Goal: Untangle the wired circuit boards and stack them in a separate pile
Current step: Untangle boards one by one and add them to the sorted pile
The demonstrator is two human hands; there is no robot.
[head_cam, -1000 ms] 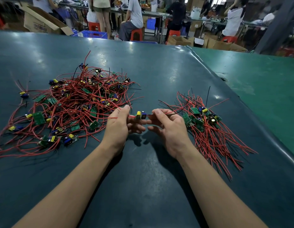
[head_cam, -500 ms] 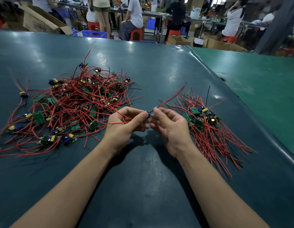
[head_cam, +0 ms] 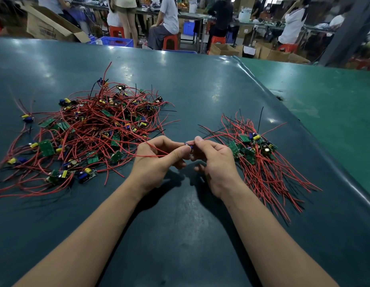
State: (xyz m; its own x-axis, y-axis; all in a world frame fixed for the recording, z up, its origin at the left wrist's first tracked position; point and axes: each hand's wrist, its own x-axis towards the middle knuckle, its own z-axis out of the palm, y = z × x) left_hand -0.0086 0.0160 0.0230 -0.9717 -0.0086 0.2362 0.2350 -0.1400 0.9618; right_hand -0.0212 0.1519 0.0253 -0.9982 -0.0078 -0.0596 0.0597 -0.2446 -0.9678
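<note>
The person's left hand (head_cam: 159,160) and right hand (head_cam: 216,164) meet above the dark table (head_cam: 190,224), near its middle. Both pinch one small circuit board (head_cam: 189,145) between thumb and fingers; it is mostly hidden. Its red wire (head_cam: 151,155) runs left across the left hand. The big tangled heap (head_cam: 93,133) lies on the left, the sorted pile (head_cam: 260,158) just beside the right hand.
</note>
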